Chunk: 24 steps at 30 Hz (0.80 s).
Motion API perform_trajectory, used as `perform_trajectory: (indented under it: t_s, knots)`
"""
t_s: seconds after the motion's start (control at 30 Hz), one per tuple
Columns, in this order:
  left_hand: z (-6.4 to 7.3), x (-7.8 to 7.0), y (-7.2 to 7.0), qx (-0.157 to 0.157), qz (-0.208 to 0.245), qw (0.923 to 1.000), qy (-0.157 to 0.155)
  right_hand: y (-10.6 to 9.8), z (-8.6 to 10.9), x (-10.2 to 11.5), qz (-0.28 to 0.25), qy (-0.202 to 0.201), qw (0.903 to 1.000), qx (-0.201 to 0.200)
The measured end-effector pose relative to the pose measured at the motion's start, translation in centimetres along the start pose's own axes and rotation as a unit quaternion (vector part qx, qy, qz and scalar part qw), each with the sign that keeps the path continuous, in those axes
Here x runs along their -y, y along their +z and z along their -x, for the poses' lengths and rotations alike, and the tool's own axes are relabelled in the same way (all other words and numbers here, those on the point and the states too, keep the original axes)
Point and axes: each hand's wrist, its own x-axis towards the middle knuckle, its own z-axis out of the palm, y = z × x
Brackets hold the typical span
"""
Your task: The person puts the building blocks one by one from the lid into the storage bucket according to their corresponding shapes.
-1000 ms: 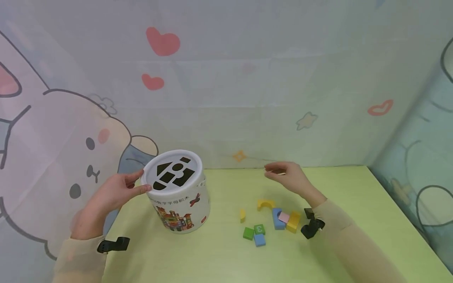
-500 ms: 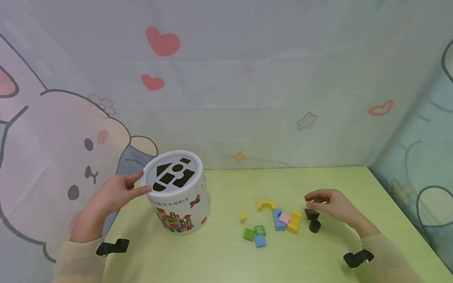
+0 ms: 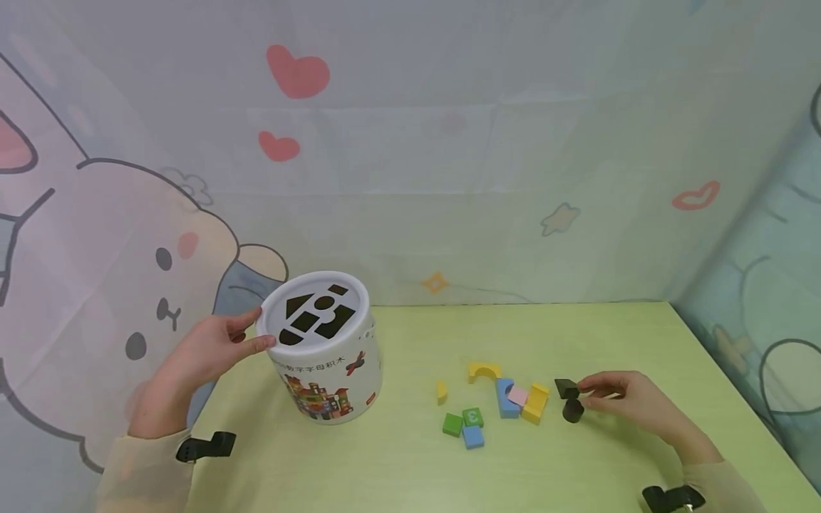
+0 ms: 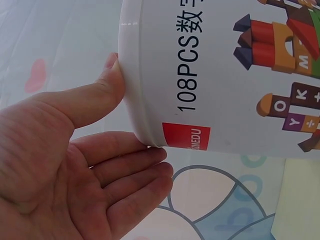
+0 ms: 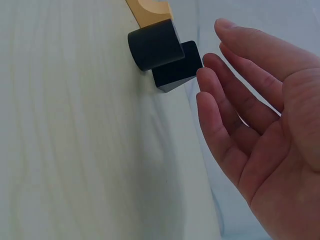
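A white toy-block bucket (image 3: 330, 388), its lid cut with dark shaped holes, stands on the table at the left. My left hand (image 3: 214, 349) holds it by the lid rim, thumb and fingers spread along the edge; the left wrist view shows that hand (image 4: 75, 145) close against the bucket's side (image 4: 200, 100). Over on the right, my right hand (image 3: 638, 402) is beside a black triangular block (image 3: 566, 388) and a black cylinder block (image 3: 573, 410). In the right wrist view its loosely bent fingers (image 5: 210, 110) reach toward these blocks, with nothing between them and the thumb.
Left of the black blocks lie a yellow block (image 3: 535, 403), a pink block (image 3: 517, 395) and a blue notched block (image 3: 507, 399). A yellow arch (image 3: 484, 370), a small yellow piece (image 3: 441, 392), green blocks (image 3: 452, 425) and a blue cube (image 3: 473, 437) are nearby. A printed cloth hangs behind.
My right hand has moved right and down, away from above the colored blocks to the right side of the black blocks, uncovering them. The left hand stays on the bucket's rim.
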Motion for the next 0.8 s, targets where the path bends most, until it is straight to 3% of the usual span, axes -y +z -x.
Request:
perform_trajectory:
  t_s: [0.4,0.8]
  knots:
    - [0.0,-0.1,0.0,0.005,0.000,1.0000,-0.004,1.1,0.6,-1.0,0.017,-0.014,0.9997,-0.009]
    - [0.0,-0.1,0.0,0.005,-0.005,1.0000,-0.002,2.1,0.4,-1.0,0.020,0.007,0.9998,-0.001]
